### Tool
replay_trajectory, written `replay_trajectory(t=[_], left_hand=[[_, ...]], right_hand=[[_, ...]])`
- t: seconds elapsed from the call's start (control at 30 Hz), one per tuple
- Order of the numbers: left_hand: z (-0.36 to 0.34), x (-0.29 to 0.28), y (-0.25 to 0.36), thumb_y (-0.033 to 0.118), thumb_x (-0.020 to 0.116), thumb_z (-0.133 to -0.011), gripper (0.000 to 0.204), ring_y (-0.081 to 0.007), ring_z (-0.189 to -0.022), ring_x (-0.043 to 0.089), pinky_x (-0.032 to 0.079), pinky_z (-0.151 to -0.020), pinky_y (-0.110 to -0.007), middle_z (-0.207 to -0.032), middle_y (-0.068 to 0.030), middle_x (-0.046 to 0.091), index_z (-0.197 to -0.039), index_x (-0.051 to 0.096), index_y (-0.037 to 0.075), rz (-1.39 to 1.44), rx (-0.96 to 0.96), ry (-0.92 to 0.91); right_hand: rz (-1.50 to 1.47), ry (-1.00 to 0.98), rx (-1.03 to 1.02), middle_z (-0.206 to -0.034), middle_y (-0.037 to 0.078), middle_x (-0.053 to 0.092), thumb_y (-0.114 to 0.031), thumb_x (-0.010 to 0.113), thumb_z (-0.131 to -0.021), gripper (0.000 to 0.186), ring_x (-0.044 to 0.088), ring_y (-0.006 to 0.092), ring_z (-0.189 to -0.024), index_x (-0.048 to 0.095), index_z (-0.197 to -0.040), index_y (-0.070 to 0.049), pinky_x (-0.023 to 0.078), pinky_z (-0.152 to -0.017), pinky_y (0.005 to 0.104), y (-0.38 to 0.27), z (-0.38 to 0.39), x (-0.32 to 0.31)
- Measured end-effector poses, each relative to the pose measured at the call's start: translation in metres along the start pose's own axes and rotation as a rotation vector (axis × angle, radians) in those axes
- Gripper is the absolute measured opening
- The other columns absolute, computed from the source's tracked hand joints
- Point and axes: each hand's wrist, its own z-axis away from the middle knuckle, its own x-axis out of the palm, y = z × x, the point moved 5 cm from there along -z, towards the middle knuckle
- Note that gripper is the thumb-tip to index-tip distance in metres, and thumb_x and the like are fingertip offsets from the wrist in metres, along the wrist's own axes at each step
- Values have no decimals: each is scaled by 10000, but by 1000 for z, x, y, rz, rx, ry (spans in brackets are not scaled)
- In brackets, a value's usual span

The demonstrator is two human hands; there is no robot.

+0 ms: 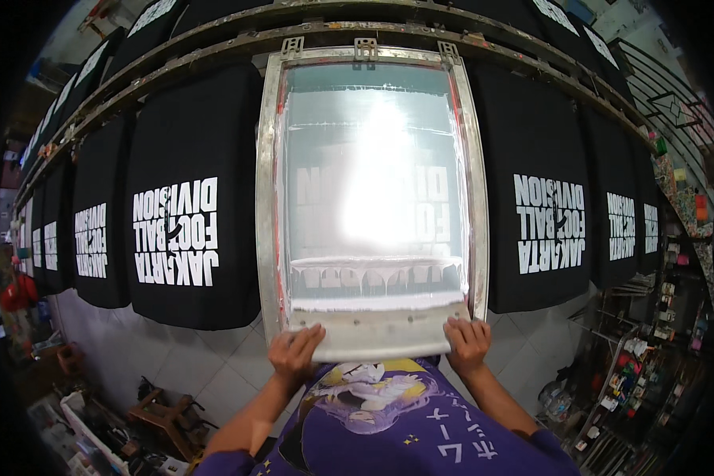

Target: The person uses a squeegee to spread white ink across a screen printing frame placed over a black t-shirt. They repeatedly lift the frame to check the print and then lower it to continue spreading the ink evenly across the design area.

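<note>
A screen-printing frame [270, 182] with a pale mesh [323, 119] occupies the middle, hinged to a rail at its far end. White ink [377, 262] forms a band across the mesh's near part, with drips below it, and glare hides much of the centre. Near the bottom of the frame lies a wide squeegee [370, 335], its blade edge coated in white. My left hand [297, 349] grips its left end with curled fingers. My right hand [468, 343] is closed on the right end. Both forearms come in beside my purple printed shirt [389, 420].
Black T-shirts with white prints lie on platens left [194, 135] and right [531, 135], in a row along a worn rail [214, 41]. A tiled floor [218, 357] shows below. A wooden stool [163, 420] is at lower left; cluttered shelves [635, 373] and a metal grille [666, 95] are at right.
</note>
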Motion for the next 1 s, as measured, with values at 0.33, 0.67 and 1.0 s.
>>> replay_trajectory(t=[0.33, 0.67, 1.0], left_hand=[[-19, -30, 2, 226, 858, -625, 346, -224, -725, 639, 504, -644, -366, -957, 9, 746, -955, 767, 175, 132, -87, -164], [-88, -33, -21, 80, 815, -524, 452, -256, -811, 657, 528, -698, -400, -905, -4, 713, -960, 740, 171, 99, -63, -213], [-45, 17, -36, 199, 805, -663, 403, -178, -817, 665, 479, -660, -334, -1089, 29, 767, -1063, 783, 154, -23, 34, -9]], right_hand=[[-95, -236, -3, -812, 33, 612, 4, 720, -663, 246, 611, 224, -813, 678, -871, -119, 439, -849, 417, -16, -35, -43], [-94, -215, -21, -820, 28, 645, -2, 729, -663, 241, 618, 220, -796, 671, -863, -123, 431, -807, 401, 6, -90, -32], [8, 39, -64, -947, 88, 727, -67, 699, -790, 109, 654, 252, -822, 706, -897, -49, 468, -740, 398, 12, -56, 21]])
